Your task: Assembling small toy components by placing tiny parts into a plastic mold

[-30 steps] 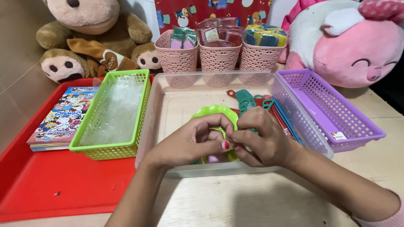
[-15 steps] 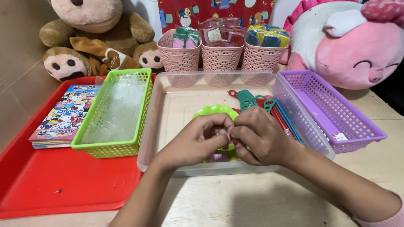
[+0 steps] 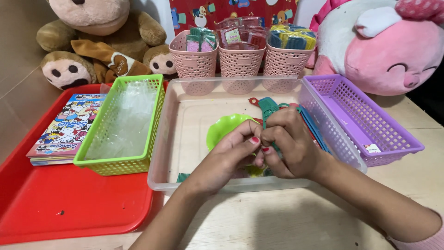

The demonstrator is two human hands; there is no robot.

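Note:
My left hand [image 3: 226, 159] and my right hand [image 3: 289, 143] meet over the clear plastic tray [image 3: 185, 120], fingertips pinched together on a small thing that the fingers hide. Just behind and under them lies a bright green heart-shaped plastic dish [image 3: 222, 129]. Teal and red combs [image 3: 268, 107] lie in the tray behind my right hand, partly covered by it. A small yellow-green piece shows below my fingers near the tray's front wall.
A green basket [image 3: 155, 115] with clear wrappers stands on a red tray [image 3: 69, 203], next to a stack of colourful booklets [image 3: 64, 129]. A purple basket [image 3: 365, 120] stands at the right. Three pink baskets [image 3: 240, 60] with small packets and two plush toys line the back.
Both hands stay pinched together over the tray; their fingers have shifted slightly. The view has moved in closer.

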